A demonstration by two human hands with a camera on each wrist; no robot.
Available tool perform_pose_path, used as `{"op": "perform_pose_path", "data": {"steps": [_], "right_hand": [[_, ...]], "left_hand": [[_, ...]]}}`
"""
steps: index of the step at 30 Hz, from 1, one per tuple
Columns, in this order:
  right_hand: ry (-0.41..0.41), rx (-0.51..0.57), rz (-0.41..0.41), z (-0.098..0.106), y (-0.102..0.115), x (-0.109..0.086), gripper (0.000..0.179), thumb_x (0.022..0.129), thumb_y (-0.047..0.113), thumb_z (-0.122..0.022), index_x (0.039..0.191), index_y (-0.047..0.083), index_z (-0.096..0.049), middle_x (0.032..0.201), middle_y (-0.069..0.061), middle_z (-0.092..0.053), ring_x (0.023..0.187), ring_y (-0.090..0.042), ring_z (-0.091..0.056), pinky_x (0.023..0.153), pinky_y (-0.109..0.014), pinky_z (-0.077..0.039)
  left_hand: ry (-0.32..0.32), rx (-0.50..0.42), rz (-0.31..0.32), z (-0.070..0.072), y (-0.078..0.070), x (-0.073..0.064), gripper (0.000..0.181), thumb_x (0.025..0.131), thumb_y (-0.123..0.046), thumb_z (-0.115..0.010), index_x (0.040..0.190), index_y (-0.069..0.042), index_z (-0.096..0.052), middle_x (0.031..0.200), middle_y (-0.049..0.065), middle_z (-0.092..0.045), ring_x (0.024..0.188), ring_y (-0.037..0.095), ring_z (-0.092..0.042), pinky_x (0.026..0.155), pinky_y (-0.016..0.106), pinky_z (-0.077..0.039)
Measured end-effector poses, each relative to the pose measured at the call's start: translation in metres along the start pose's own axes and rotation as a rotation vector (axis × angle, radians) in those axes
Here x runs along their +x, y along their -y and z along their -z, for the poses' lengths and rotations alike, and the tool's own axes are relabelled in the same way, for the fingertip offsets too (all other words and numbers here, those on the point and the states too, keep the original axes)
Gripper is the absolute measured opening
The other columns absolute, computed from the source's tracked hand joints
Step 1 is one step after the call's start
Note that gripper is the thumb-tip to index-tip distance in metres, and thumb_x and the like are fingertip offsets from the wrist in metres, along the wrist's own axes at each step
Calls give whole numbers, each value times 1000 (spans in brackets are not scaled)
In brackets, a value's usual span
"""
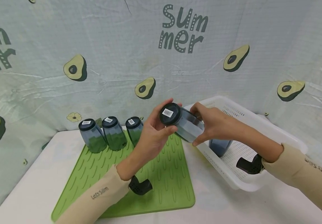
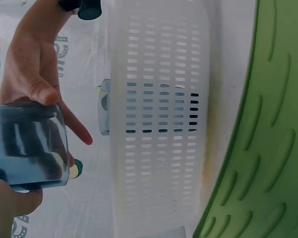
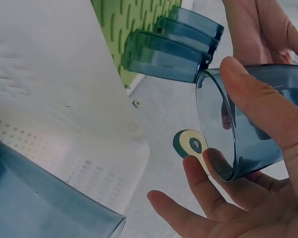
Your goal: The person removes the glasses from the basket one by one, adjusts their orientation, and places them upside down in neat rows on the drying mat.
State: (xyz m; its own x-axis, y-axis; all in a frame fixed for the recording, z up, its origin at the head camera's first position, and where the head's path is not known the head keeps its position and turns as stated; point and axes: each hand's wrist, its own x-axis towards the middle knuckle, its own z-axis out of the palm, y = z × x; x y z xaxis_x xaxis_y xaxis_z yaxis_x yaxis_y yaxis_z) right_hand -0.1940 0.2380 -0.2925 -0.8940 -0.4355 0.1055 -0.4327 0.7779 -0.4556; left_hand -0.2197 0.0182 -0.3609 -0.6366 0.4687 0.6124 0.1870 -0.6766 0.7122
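Observation:
In the head view a clear blue tumbler (image 1: 189, 124) is held tilted in the air between both hands, its dark labelled base toward the left. My left hand (image 1: 156, 133) grips it round the base end. My right hand (image 1: 215, 121) holds the rim end, with thumb and fingers on opposite sides, as the right wrist view also shows of the tumbler (image 3: 258, 119). Three more tumblers (image 1: 95, 140) (image 1: 114, 137) (image 1: 135, 132) stand upside down along the back of a green ribbed mat (image 1: 163, 186). Another tumbler (image 1: 220, 147) lies in the white basket (image 1: 234, 183), partly hidden by my right hand.
The basket, with slotted walls, stands right of the mat on a white table (image 1: 205, 199). A cloth (image 1: 116, 56) printed with avocados hangs behind. Each wrist wears a black camera mount (image 1: 139, 185) (image 1: 250, 165).

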Motion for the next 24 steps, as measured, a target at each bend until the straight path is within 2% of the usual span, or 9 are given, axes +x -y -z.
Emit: {"op": "perform_pose_path", "data": {"steps": [6,11,14,17,21,23,24], "right_hand": [[4,24,35,-1,-3,0,85,65,27,-99,129,5,-47,123,-11,-66,116,-28,-64,93,-48,-54],[43,40,51,-3,-7,-1,85,72,33,-95,137,7,-47,134,-11,-63,129,-33,-58,105,-54,-47],[73,-7,56,-1,-10,-3,89,75,35,-93,146,9,-45,144,-9,-57,137,-31,-51,110,-55,-43],[99,-71,60,3,-16,-7,89,77,34,-91,150,13,-46,149,-6,-53,128,-26,-57,105,-51,-47],[129,-135,86,9,-28,-13,82,81,37,-87,150,15,-49,150,-2,-52,127,-23,-56,102,-49,-48],[133,-164,106,12,-35,-16,77,84,40,-85,149,16,-51,149,0,-53,137,-25,-49,108,-51,-45],[133,-180,115,14,-38,-17,75,85,41,-84,148,16,-52,148,0,-54,137,-25,-50,108,-51,-45]], "left_hand": [[-5,35,55,-1,-9,2,79,82,-25,-83,150,-13,-46,149,16,-45,142,26,-43,111,30,-43],[-72,70,89,-4,-17,-1,85,80,-31,-84,152,-10,-43,148,13,-44,133,21,-49,106,26,-46],[-128,98,112,-3,-23,-3,90,78,-33,-85,153,-9,-42,150,12,-42,132,19,-49,105,25,-47],[-158,117,117,0,-28,-4,91,76,-33,-87,153,-9,-43,150,12,-42,132,19,-48,106,25,-46],[-178,124,127,5,-33,-6,92,75,-32,-87,153,-10,-44,149,12,-43,131,20,-48,107,26,-46],[-186,124,137,7,-34,-7,92,75,-32,-88,153,-10,-44,149,12,-42,131,20,-48,107,27,-46],[-188,122,140,8,-34,-8,92,75,-32,-88,153,-10,-44,149,12,-42,132,21,-48,108,27,-45]]}}
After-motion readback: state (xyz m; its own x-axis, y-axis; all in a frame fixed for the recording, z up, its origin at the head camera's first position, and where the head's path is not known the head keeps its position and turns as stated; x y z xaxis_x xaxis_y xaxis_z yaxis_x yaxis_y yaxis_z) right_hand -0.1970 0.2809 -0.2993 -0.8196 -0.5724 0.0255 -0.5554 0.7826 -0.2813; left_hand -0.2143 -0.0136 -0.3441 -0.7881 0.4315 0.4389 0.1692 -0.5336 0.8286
